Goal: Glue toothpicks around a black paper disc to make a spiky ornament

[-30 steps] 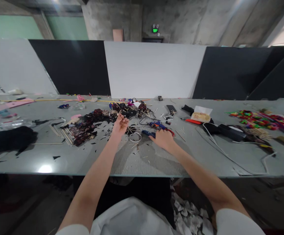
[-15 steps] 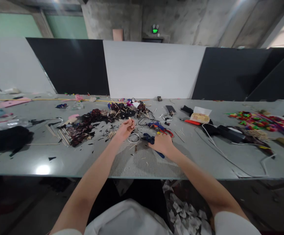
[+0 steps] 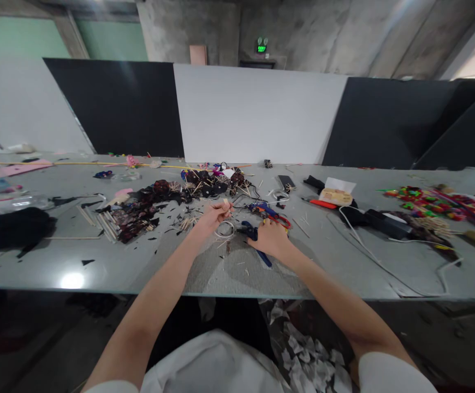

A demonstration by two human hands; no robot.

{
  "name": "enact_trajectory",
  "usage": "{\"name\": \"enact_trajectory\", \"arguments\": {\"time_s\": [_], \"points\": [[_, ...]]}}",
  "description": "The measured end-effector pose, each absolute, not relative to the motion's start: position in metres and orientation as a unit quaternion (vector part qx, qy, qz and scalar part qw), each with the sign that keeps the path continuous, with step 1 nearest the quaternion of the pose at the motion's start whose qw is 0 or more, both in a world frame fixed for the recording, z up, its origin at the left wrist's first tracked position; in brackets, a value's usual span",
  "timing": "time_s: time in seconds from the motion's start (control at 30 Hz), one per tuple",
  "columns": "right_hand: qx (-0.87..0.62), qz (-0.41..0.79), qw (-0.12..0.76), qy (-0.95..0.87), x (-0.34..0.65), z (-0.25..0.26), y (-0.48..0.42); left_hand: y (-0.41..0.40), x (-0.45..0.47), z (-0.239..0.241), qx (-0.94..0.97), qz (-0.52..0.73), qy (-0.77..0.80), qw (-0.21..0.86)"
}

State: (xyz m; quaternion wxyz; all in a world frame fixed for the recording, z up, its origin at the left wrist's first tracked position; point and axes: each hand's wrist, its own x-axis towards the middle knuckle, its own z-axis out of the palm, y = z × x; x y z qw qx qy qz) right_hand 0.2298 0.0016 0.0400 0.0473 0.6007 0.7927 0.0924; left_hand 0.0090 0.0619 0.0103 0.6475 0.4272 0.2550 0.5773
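Surface near edge runs full width; a bare strip lies between it and both hands, widest at near left. The far edge is closed by upright panels.

Left hand: forearm angled in from near left, grip pinching a small pale piece between thumb and fingertips, held just above the surface at centre.

Right hand: palm down, grip closed round a blue glue gun, nozzle pointing left and handle sticking out toward the near edge.

A white ring lies between the hands. Dark scrap pile and stick bundle crowd the left. White cable and black box block the right.
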Motion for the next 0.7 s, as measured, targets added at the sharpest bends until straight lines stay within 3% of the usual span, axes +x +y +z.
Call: {"name": "enact_trajectory", "arguments": {"time_s": [0.47,0.7], "points": [[0.579,0.095,0.063,0.807,0.235,0.052,0.003,0.072,0.008,-0.003,0.452,0.528,0.306,0.65],[0.614,0.023,0.046,0.788,0.261,0.075,0.017,0.071,0.013,-0.002,0.472,0.53,0.319,0.628]]}}
